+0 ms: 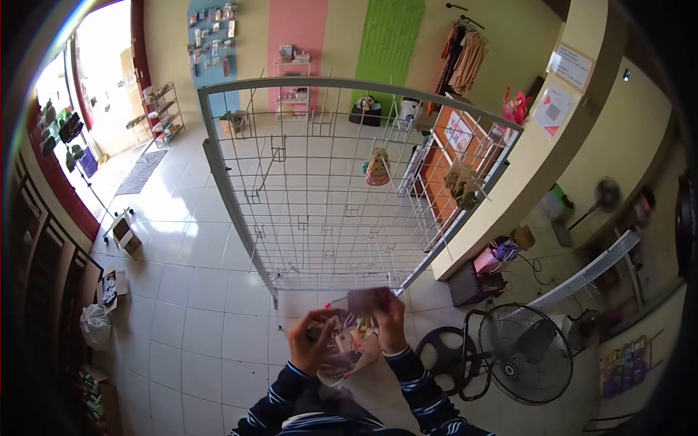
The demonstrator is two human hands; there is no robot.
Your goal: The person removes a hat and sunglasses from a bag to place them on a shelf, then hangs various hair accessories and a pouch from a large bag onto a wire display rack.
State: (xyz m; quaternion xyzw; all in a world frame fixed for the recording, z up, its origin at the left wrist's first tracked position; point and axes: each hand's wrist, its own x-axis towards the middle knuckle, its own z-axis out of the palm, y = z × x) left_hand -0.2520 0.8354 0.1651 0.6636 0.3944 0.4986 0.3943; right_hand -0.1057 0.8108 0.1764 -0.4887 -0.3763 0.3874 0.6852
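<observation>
So, low in the middle, our right hand [392, 327] pinches a sideways card's [367, 299] right end; our left hand [308, 341] curls by the tub [333, 376], its hold unclear.

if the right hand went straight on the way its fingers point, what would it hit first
Probably the lower part of the wire grid, with the purplish piece held in the right hand leading; how far off the grid stands is unclear from this view.
</observation>
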